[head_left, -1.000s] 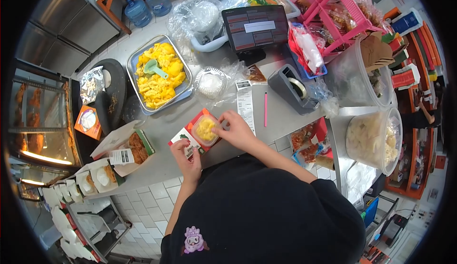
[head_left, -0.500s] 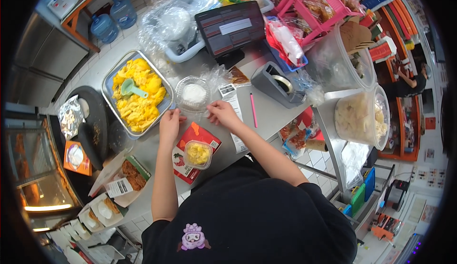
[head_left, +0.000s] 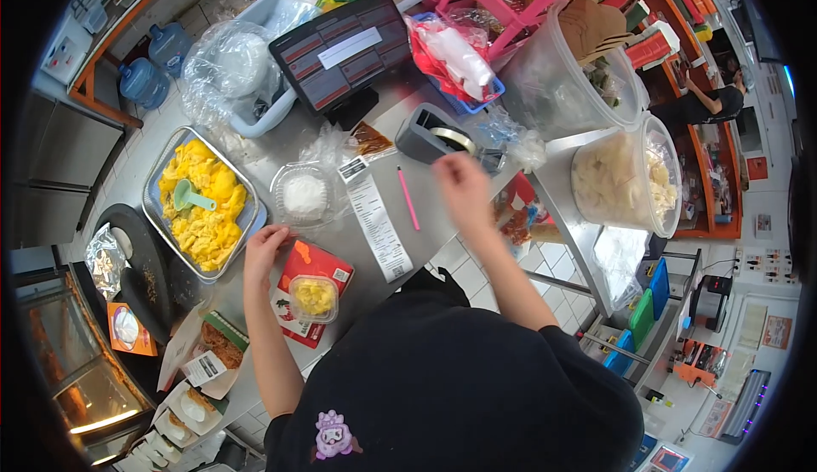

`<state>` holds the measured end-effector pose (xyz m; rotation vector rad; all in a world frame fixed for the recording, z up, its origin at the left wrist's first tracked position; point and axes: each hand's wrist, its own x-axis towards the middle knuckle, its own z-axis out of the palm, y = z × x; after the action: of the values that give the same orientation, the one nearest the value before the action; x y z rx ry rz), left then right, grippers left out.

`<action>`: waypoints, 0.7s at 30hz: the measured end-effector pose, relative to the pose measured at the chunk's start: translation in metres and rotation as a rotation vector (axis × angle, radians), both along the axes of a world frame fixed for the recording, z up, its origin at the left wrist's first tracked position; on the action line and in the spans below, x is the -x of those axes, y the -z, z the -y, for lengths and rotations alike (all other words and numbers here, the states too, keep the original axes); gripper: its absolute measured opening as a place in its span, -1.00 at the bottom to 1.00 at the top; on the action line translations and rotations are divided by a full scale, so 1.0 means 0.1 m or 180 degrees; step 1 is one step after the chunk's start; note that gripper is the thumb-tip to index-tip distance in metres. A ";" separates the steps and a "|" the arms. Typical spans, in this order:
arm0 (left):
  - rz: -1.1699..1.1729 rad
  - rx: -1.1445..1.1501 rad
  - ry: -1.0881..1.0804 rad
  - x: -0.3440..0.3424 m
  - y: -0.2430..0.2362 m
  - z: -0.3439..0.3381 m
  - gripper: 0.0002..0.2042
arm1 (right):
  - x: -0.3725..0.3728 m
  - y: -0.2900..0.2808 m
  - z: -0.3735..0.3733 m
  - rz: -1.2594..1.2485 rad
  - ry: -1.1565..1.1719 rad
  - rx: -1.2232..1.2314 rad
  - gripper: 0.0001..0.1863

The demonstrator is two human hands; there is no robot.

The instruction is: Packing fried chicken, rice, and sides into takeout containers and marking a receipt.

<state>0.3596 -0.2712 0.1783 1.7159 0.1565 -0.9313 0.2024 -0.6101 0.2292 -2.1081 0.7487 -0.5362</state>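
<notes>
My left hand (head_left: 265, 249) rests on the steel table by the far left corner of a red and white carton (head_left: 327, 265), its fingers loosely bent and slightly apart. On the carton sits a small clear tub of yellow food (head_left: 314, 297). My right hand (head_left: 462, 184) is blurred at the near side of a dark grey tape dispenser (head_left: 416, 138), partly over its tape roll (head_left: 452, 138); its grip does not show. Between the hands lie a long printed receipt (head_left: 375, 227) and a pink pen (head_left: 409, 200). Beyond them stands a clear plastic container with white contents (head_left: 304, 195).
A tray of yellow food (head_left: 247, 244) with a green scoop (head_left: 192, 195) stands at left. A tilted screen (head_left: 340, 55) is at the back. Large tubs (head_left: 625, 178) stand at right. Breaded food (head_left: 219, 346) lies in an open box at near left.
My right hand has moved right and away from me, from the clear container to the tape dispenser. My left hand stays near the carton. The view has shifted, moving the table's things leftward.
</notes>
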 end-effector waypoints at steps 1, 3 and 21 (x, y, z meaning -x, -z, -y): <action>-0.0001 -0.0001 -0.0023 0.01 0.04 -0.02 -0.82 | 0.10 -0.13 0.31 -0.0276 0.0086 0.0623 -0.83; -0.0046 0.0029 0.0063 -0.03 0.11 -0.07 -0.83 | 0.30 -0.24 0.87 -0.0821 0.0028 0.1544 -0.78; 0.4916 -0.0219 0.2269 0.94 -0.43 3.08 -0.35 | 0.39 0.00 1.71 -0.1181 -0.1372 -0.0570 -0.80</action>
<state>0.2656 -0.5792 0.2211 2.1232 -1.4950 0.1688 0.1633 -0.7812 0.2290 -2.1354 0.4928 0.1539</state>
